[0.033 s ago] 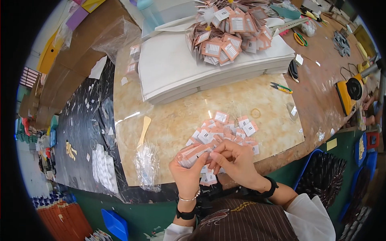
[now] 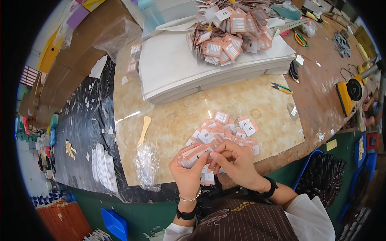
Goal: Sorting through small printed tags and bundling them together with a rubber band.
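Note:
A stack of pink-and-white paper tags [image 2: 192, 156] is held in my left hand [image 2: 185, 176], the thumb lying along its near side. My right hand [image 2: 238, 161] is closed in a pinch at the right end of this stack. Its thumb and fingertips meet there on the tags, and the fingers partly hide what they grip. Just beyond both hands a loose heap of similar tags [image 2: 221, 117] spreads over the tan board [image 2: 177, 116]. More tags [image 2: 208, 177] show below and between my hands.
Behind, bunches of strung tags [image 2: 231, 50] rest on a thick white paper stack [image 2: 169, 68]. Green-handled snips [image 2: 282, 88] and a rubber band [image 2: 255, 113] lie to the right. On the left are a wooden stick [image 2: 145, 127] and clear plastic bags [image 2: 147, 166]. A yellow tool [image 2: 349, 95] stands far right.

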### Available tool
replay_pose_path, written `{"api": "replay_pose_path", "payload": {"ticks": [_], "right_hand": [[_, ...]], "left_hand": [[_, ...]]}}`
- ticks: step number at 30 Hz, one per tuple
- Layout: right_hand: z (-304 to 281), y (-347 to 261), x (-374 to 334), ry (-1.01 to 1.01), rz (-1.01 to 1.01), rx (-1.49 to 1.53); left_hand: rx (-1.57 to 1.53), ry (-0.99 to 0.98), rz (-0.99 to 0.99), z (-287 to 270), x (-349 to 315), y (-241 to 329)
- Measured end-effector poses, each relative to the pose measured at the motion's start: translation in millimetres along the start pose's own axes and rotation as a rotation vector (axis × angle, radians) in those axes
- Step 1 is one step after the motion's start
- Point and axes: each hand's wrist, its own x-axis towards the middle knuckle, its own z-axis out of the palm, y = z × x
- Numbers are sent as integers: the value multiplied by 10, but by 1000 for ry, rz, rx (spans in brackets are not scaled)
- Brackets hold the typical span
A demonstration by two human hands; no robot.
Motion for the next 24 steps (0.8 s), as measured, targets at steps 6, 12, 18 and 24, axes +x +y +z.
{"api": "replay_pose_path", "payload": {"ticks": [6, 12, 18, 24], "right_hand": [[38, -24, 6, 31, -58, -100], [24, 4, 22, 58, -62, -127], [7, 21, 25, 83, -95, -98], [-19, -7, 34, 118, -85, -169]], "left_hand": [[165, 44, 157, 37, -42, 48], [211, 50, 192, 97, -67, 65], [295, 11, 238, 129, -81, 107], [309, -54, 218, 82, -76, 41]]}}
